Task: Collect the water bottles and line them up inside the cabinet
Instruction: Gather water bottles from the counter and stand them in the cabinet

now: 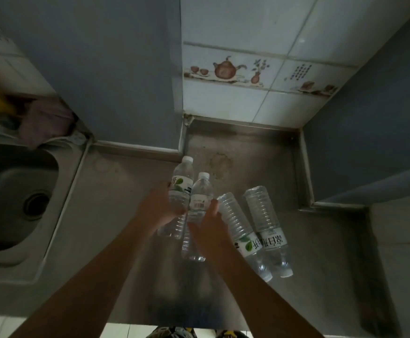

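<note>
Bottles [200, 203]: full, heavy, smooth; hold at ribbed middle
Left hand [157, 208]: curled round one bottle
Right hand [211, 228]: fingers straight, touching

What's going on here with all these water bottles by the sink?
A person is gathering water bottles off a steel counter. The left hand grips one bottle, and the right hand lies against a second bottle beside it; both point their caps toward the wall. Two more bottles lie to the right, untouched, caps toward the person. A sink sits at the left. No cabinet is in view.
</note>
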